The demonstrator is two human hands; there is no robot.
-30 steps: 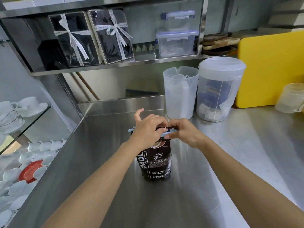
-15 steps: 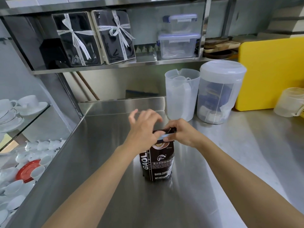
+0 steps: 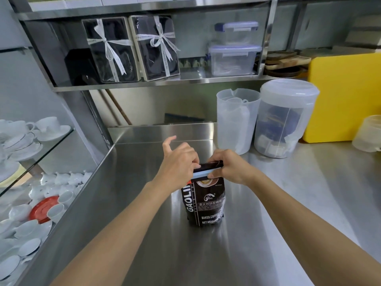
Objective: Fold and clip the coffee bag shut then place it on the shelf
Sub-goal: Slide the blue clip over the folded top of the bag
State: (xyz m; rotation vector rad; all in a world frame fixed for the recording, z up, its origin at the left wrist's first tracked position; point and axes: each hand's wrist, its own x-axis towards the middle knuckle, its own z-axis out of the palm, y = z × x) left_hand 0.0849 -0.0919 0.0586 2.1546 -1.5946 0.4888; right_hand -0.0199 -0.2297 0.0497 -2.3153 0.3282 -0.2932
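Observation:
A dark brown coffee bag (image 3: pixel 206 205) stands upright on the steel counter (image 3: pixel 144 203). Its top is folded flat, and a light blue clip (image 3: pixel 203 174) lies across the fold. My left hand (image 3: pixel 177 162) pinches the clip's left end with thumb and fingers, its index finger raised. From the right, my right hand (image 3: pixel 228 166) grips the clip and the bag's folded top. A steel shelf (image 3: pixel 191 80) runs along the wall above the counter.
On the shelf are two ribboned black gift boxes (image 3: pixel 132 48) and stacked clear containers (image 3: pixel 234 58). A clear pitcher (image 3: pixel 236 120), a lidded plastic jar (image 3: pixel 285 118) and a yellow cutting board (image 3: pixel 346 96) stand at the back right. White cups fill glass shelves (image 3: pixel 31 151) at left.
The clip's left end no longer sticks out past my left hand, which now pinches it against the bag's fold. The view has tilted slightly; the bag stays in place.

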